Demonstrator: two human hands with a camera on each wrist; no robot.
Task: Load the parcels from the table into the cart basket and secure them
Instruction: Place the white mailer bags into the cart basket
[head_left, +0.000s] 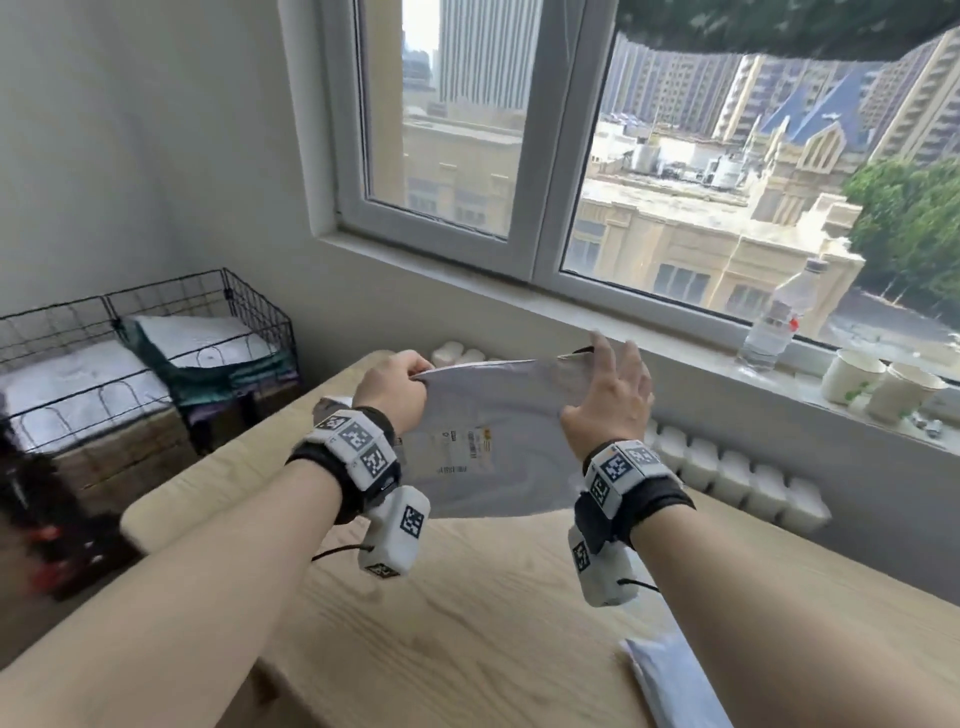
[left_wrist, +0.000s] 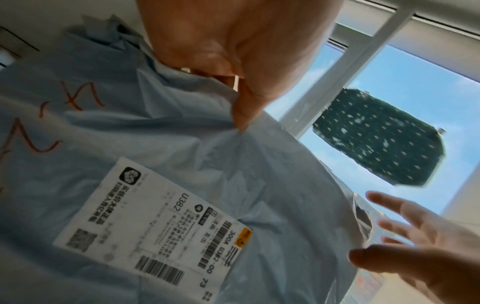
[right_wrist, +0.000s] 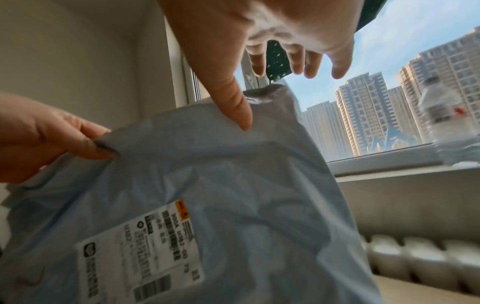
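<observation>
Both hands hold a grey plastic mailer parcel (head_left: 498, 441) with a white shipping label (left_wrist: 155, 230) in the air above the wooden table (head_left: 467, 623). My left hand (head_left: 415, 371) pinches the parcel's upper left corner between thumb and fingers (left_wrist: 244, 111). My right hand (head_left: 608, 364) is at the upper right corner, its thumb (right_wrist: 239, 107) lying on the plastic and its fingers spread straight past the edge. The wire cart basket (head_left: 249, 312) stands at the left with white parcels (head_left: 197, 338) inside. Another grey parcel (head_left: 670, 675) lies on the table at the lower right.
A second wire basket (head_left: 62, 332) with a white parcel sits beside the first, over a dark cart frame (head_left: 47, 525). On the window sill stand a water bottle (head_left: 774, 322) and paper cups (head_left: 883, 387). A white radiator (head_left: 737, 478) runs behind the table.
</observation>
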